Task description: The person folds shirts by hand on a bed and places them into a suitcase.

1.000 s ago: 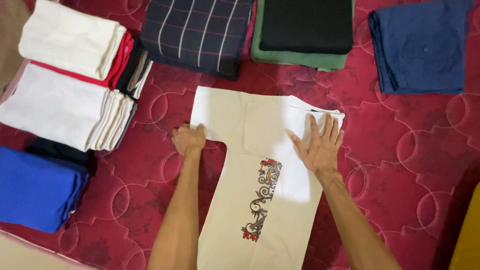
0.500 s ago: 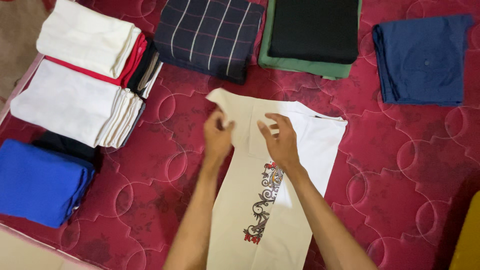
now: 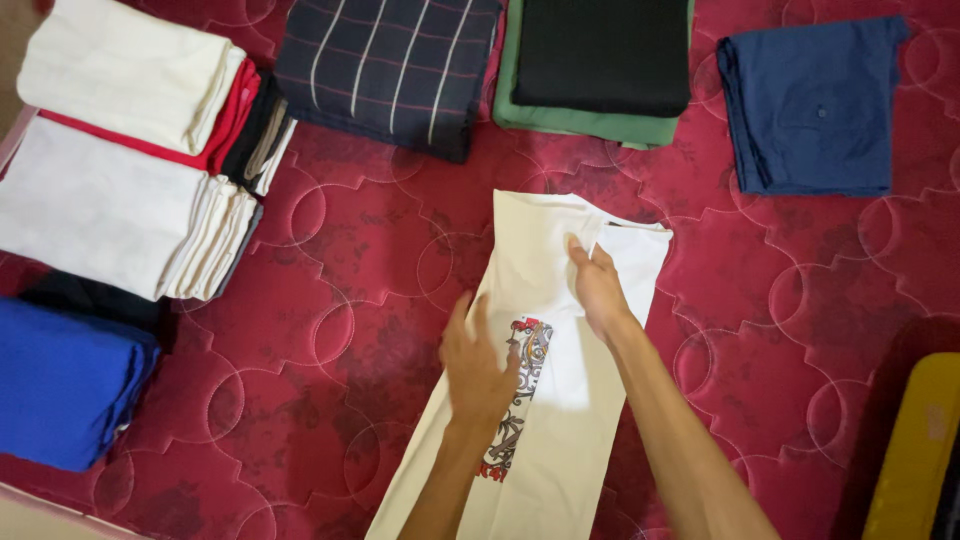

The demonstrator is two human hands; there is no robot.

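A cream T-shirt (image 3: 545,250) with a dark scroll print lies lengthwise on a red quilted mattress (image 3: 380,250), both sleeves folded in so it forms a narrow strip. My left hand (image 3: 478,365) rests flat on the shirt's left edge by the print, fingers apart. My right hand (image 3: 598,288) presses on the folded-in sleeve near the shirt's top, fingers together and flat.
Folded clothes ring the shirt: a white and red stack (image 3: 130,80) and white stack (image 3: 110,215) at left, a blue pile (image 3: 60,385) at lower left, a dark checked piece (image 3: 385,65), black on green (image 3: 600,60), navy (image 3: 810,105) at the back. A yellow object (image 3: 915,450) sits at lower right.
The left sleeve, spread out a second ago, was lifted by my left hand and folded across onto the shirt. My left hand then slid down to the print; my right hand moved onto the fold.
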